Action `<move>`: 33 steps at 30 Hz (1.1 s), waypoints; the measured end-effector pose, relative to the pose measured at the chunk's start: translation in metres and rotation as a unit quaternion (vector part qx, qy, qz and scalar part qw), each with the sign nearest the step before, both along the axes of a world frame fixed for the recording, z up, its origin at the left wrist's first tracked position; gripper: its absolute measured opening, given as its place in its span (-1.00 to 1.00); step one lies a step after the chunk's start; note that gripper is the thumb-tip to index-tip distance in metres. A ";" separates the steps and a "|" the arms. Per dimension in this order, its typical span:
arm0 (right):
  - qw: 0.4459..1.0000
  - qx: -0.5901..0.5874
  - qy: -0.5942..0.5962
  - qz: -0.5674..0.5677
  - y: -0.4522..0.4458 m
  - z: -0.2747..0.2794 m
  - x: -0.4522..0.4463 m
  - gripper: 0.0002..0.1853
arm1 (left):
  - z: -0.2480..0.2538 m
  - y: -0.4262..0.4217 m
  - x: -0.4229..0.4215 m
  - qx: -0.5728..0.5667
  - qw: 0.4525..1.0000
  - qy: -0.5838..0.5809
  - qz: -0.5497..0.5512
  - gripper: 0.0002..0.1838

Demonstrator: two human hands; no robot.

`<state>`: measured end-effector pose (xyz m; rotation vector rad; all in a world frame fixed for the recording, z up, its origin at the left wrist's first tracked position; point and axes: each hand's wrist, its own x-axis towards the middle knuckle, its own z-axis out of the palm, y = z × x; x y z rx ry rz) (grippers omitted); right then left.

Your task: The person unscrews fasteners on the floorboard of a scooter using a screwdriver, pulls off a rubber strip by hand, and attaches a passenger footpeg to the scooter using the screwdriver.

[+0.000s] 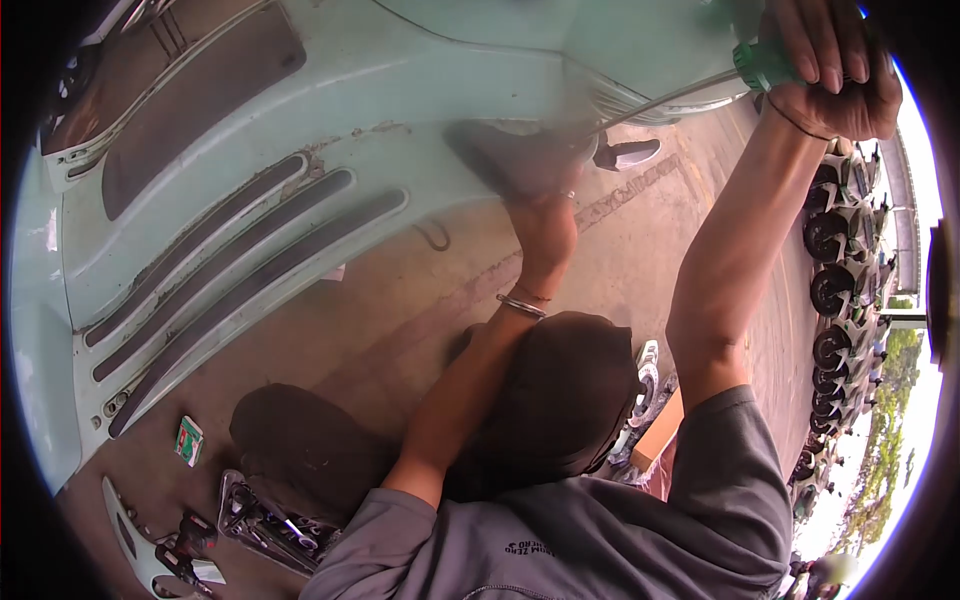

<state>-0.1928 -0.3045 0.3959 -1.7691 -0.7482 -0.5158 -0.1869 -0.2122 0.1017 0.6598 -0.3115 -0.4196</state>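
Observation:
My right hand (835, 75) is closed around the green handle of a screwdriver (765, 65). Its long metal shaft runs down and left toward the pale green scooter body (450, 90). The shaft's tip is lost in a hazy patch near my other hand. My left hand (530, 165) is against the lower edge of the scooter body; its fingers are blurred, so whether they grip anything does not show. Three dark grooved strips (255, 275) run along the body panel to the left.
On the floor at lower left lie a green-and-white box (188, 440), a tray of wrenches (270, 525), a power drill (190, 538) and a pale curved panel (130, 535). An orange-brown box (657, 432) lies beside my knee. Several parked two-wheelers (832, 290) line the right side.

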 end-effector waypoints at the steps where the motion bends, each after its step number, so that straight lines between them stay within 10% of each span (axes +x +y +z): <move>1: 0.999 -0.006 -0.018 -0.048 0.012 -0.002 0.001 -0.58 | 0.003 0.002 0.001 -0.026 0.999 0.038 -0.013 -0.48; 10: 0.751 0.068 -0.239 -0.612 0.035 -0.026 -0.005 -0.48 | 0.004 0.005 0.003 -0.026 0.999 0.013 -0.031 -0.51; 13: 0.875 0.150 -0.062 -0.455 0.040 -0.009 -0.006 -0.44 | 0.011 0.010 0.003 -0.039 0.996 0.050 -0.057 -0.55; 14: 0.891 0.122 -0.169 -0.403 0.039 -0.020 0.002 -0.48 | 0.011 0.010 0.005 -0.041 0.996 0.053 -0.051 -0.55; 15: 0.961 0.216 0.003 -0.174 -0.002 0.003 -0.021 -0.51 | 0.011 0.010 0.005 -0.038 0.997 0.047 -0.056 -0.56; 17: 0.937 0.291 0.180 0.072 -0.051 0.024 -0.035 -0.54 | 0.010 0.010 0.004 -0.034 0.997 0.044 -0.059 -0.57; 22: 0.954 0.049 0.154 0.251 -0.035 0.007 -0.001 -0.81 | 0.002 0.006 0.003 -0.047 0.996 0.036 -0.064 -0.58; 24: 0.971 0.066 -0.123 -0.195 0.013 -0.009 -0.006 -0.82 | 0.009 0.009 0.003 -0.053 0.996 0.044 -0.051 -0.58; 26: 0.646 0.058 -0.257 -0.716 0.037 -0.023 0.004 -0.76 | 0.011 0.010 0.004 -0.059 0.996 0.053 -0.045 -0.59; 28: 0.601 0.010 -0.263 -0.754 0.063 -0.031 0.020 -0.76 | 0.010 0.009 0.003 -0.072 0.994 0.060 -0.064 -0.59; 31: 0.908 0.097 -0.131 -0.385 0.037 -0.011 0.008 -0.78 | 0.009 0.009 0.003 -0.056 0.994 0.065 -0.073 -0.60; 33: 0.985 0.117 -0.026 -0.125 0.019 0.003 0.010 -0.78 | 0.006 0.009 0.002 -0.062 0.994 0.061 -0.070 -0.60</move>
